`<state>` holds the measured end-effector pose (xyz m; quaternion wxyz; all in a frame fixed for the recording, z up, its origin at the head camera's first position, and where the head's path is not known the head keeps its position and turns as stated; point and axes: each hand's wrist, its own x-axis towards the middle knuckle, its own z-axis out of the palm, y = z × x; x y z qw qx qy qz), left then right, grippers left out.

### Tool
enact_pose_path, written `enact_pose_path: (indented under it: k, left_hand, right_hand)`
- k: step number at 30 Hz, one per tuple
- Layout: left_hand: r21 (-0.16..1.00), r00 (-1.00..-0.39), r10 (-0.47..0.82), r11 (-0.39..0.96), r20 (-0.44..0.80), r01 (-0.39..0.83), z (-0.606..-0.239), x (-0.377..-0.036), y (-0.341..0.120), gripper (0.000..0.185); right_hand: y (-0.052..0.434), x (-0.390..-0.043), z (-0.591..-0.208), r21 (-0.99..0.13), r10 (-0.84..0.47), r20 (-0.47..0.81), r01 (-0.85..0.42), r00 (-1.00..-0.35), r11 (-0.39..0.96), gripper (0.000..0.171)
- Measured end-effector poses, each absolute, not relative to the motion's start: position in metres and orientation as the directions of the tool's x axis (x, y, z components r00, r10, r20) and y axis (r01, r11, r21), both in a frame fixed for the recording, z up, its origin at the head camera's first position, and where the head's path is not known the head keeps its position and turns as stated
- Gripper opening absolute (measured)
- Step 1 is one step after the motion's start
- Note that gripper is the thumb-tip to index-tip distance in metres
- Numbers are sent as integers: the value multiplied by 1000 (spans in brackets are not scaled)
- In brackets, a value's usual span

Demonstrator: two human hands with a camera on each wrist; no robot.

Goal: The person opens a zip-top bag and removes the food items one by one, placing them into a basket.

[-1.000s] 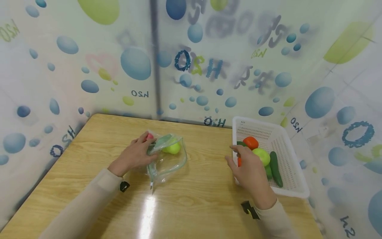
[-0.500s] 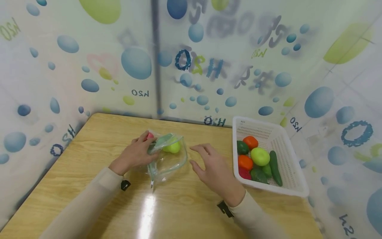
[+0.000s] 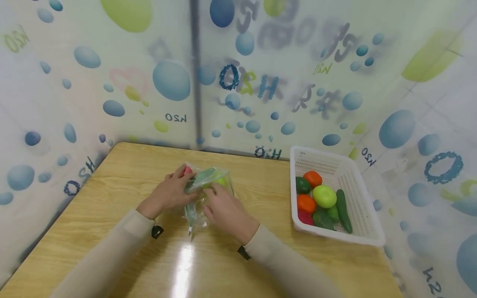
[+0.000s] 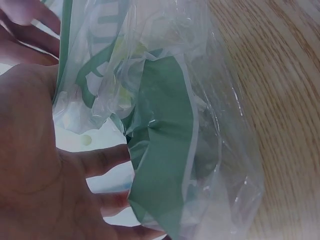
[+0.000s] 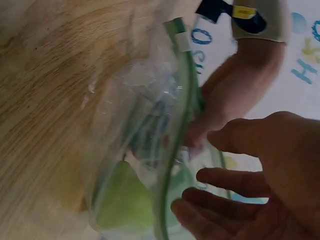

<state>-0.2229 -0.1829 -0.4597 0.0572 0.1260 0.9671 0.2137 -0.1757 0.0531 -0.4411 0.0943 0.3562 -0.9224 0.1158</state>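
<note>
A clear zip bag with green bands (image 3: 201, 182) lies on the table, its mouth spread. My left hand (image 3: 169, 194) is at its left side, fingers extended and apart, touching the green panel (image 4: 167, 130) in the left wrist view. A green pear (image 5: 122, 202) shows inside the bag in the right wrist view. Beyond my left fingertips is a pink-red item (image 3: 188, 170), mostly hidden. My right hand (image 3: 229, 213) reaches over the bag's right side. In the right wrist view its fingers (image 5: 235, 182) are loosely bent at the green zip edge, holding nothing.
At the right of the wooden table (image 3: 261, 265) stands a white plastic basket (image 3: 367, 207). It holds orange-red items (image 3: 306, 204), a light green round item (image 3: 324, 196), a cucumber (image 3: 343, 211) and several other vegetables. A patterned wall (image 3: 238, 124) borders the table's back.
My right hand has moved left from over the basket, across the table, to the bag. My left hand has stayed at the bag. The basket has not moved.
</note>
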Motion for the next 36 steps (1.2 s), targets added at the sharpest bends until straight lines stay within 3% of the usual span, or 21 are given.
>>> enact_pose_path:
  k: [8,13,17,22,28,33,36]
  left_hand:
    - [443,-959,278,868,-62,223,-463,-223,-182,80]
    - [451,-958,278,865,-68,219,-463,-223,-181,82]
    - [447,-960,273,868,-61,218,-462,-223,-181,81]
    - [446,-963,263,869,-51,214,-461,-223,-180,80]
    - [440,-964,259,874,-62,207,-461,-223,-182,79]
    - [435,-962,261,877,-73,205,-460,-223,-183,80]
    - [433,-963,259,878,-75,203,-460,-224,-184,81]
  right_hand:
    - [32,-195,-459,22,-557,172,-562,-813,827,36]
    - [26,-205,-469,30,-489,124,-490,-863,871,40]
    - [23,-209,-474,44,-468,126,-467,-875,883,47]
    - [21,-210,-474,57,-457,152,-453,-877,889,44]
    - [21,-211,-474,85,-464,157,-456,-872,886,28]
    - [21,-213,-473,37,-467,124,-467,-875,884,8]
    - [20,-215,-472,21,-474,126,-475,-871,880,5]
